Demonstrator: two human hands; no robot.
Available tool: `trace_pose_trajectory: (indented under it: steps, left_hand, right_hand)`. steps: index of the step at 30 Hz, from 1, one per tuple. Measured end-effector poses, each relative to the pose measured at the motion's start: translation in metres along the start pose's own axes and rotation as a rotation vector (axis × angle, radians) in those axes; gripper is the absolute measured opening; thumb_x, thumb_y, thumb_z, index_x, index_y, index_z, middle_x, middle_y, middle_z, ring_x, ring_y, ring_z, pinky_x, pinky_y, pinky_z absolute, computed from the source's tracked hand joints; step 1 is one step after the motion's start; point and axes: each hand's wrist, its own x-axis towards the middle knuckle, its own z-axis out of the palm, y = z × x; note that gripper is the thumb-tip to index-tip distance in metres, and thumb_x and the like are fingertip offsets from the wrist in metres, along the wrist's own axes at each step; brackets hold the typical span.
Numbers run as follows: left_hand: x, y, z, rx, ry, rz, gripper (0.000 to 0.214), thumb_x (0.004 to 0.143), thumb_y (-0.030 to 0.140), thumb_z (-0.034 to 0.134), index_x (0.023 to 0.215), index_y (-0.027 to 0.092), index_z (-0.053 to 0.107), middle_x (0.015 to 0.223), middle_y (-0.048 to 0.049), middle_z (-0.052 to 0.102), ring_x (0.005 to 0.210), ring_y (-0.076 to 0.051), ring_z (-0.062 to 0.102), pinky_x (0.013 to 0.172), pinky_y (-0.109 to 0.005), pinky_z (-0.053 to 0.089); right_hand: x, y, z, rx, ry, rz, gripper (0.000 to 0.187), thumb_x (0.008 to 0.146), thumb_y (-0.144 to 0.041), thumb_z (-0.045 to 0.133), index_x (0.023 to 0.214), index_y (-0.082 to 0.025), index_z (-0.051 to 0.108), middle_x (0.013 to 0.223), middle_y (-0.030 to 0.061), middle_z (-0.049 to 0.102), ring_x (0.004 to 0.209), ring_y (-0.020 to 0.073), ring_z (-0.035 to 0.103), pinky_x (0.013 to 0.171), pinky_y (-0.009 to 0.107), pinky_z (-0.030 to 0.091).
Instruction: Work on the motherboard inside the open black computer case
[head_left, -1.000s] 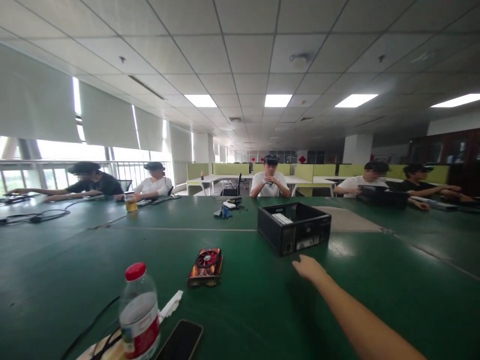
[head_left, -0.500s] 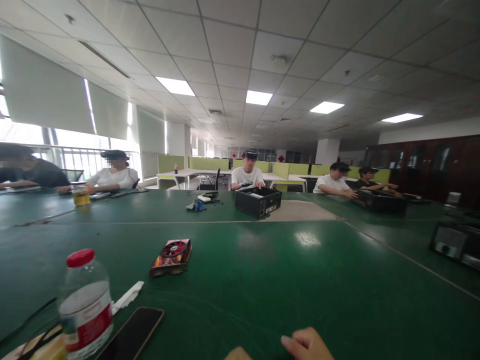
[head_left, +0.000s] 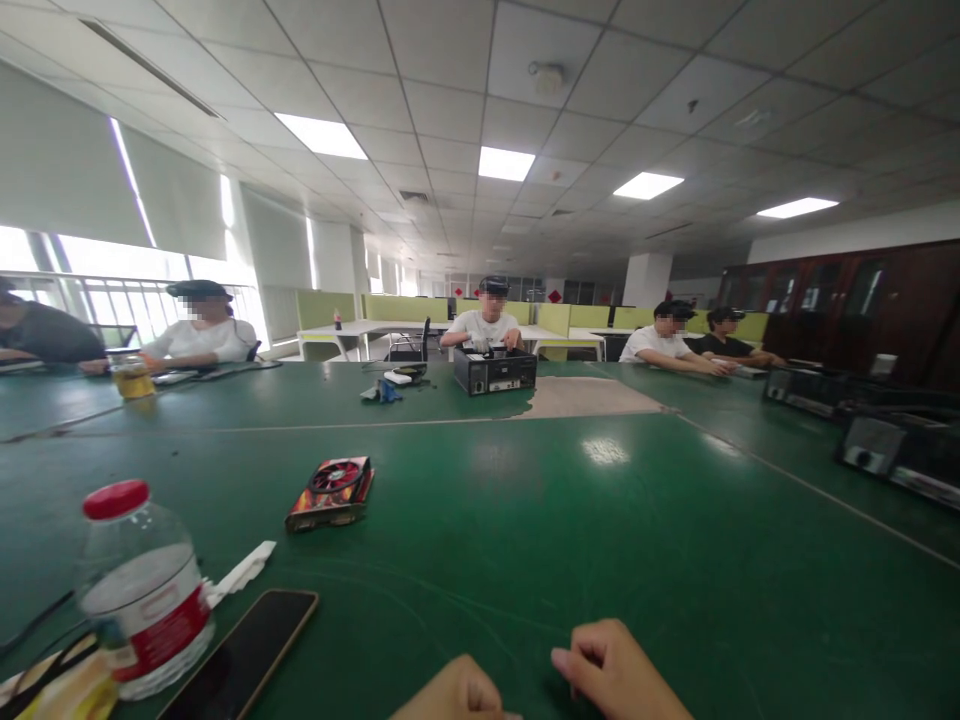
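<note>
Low in the view, my left hand (head_left: 459, 690) is loosely curled into a fist, partly cut off by the bottom edge. My right hand (head_left: 619, 668) rests to its right, fingers folded in and thumb pointing left. Nothing shows in either hand, and the two are apart. Both are at the near side of the green table (head_left: 465, 540). The nearest thing to my left hand is a dark smartphone (head_left: 244, 655) lying flat. Farther off on the left lies a red and black graphics card (head_left: 331, 492) with its fan facing up.
A red-capped plastic bottle (head_left: 146, 600) stands left of the phone, beside a crumpled white tissue (head_left: 244, 570). Across the table a person (head_left: 484, 325) has both hands at a black computer case (head_left: 496, 374). Another dark case (head_left: 900, 450) sits at right. Other people sit along both sides.
The view has tilted down and shifted slightly, showing more of both my hands. The person opposite has turned the computer case. At right, a person's hands have come away from a case.
</note>
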Motion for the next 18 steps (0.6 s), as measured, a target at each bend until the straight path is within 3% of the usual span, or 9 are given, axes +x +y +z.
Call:
trace_pose_trajectory:
  steps: [11, 18]
  left_hand:
    - [-0.0021, -0.0001, 0.0018, -0.054, -0.004, 0.017, 0.047, 0.073, 0.044, 0.06, 0.044, 0.02, 0.032, 0.04, 0.0094, 0.023, 0.041, -0.005, 0.018, 0.044, -0.03, 0.009]
    - [-0.0017, -0.0029, 0.0029, -0.066, 0.012, 0.017, 0.05, 0.07, 0.051, 0.063, 0.044, 0.02, 0.033, 0.04, 0.0097, 0.024, 0.041, -0.005, 0.018, 0.044, -0.029, 0.009]
  right_hand:
    - [-0.0017, 0.0019, 0.0015, -0.012, 0.018, -0.005, 0.042, 0.08, -0.047, 0.055, 0.054, -0.014, 0.06, 0.049, -0.0016, 0.05, 0.053, 0.0098, 0.043, 0.053, 0.023, 0.029]
    - [-0.0036, -0.0023, -0.0001, -0.009, 0.017, 0.003, 0.043, 0.081, -0.047, 0.054, 0.055, -0.014, 0.062, 0.049, -0.0016, 0.05, 0.053, 0.0094, 0.043, 0.053, 0.023, 0.029]
